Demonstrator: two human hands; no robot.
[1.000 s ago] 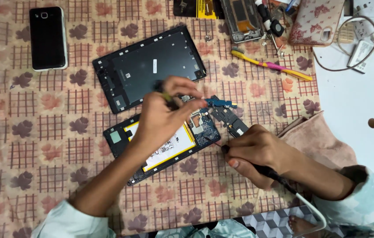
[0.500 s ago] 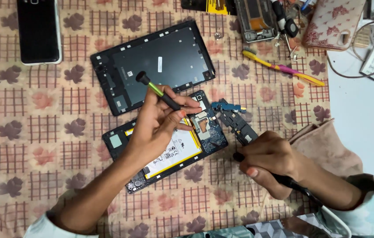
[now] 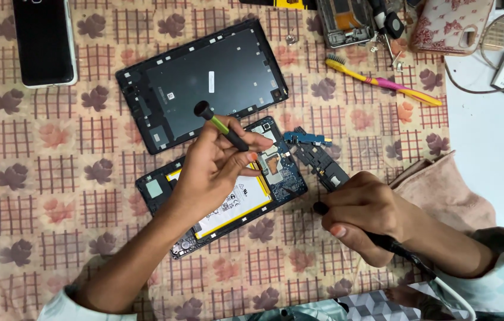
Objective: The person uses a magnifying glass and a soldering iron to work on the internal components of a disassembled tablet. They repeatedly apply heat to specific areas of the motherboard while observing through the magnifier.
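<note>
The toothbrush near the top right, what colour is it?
The toothbrush is yellow with pink, seen in the head view.

Repair bench: opened tablet point(image 3: 228, 190), scattered phone parts point(image 3: 347, 24)

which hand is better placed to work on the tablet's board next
Probably left. The left hand rests over the open tablet, its screwdriver angled down at the board. The right hand holds a corded tool off the tablet's edge.
</note>
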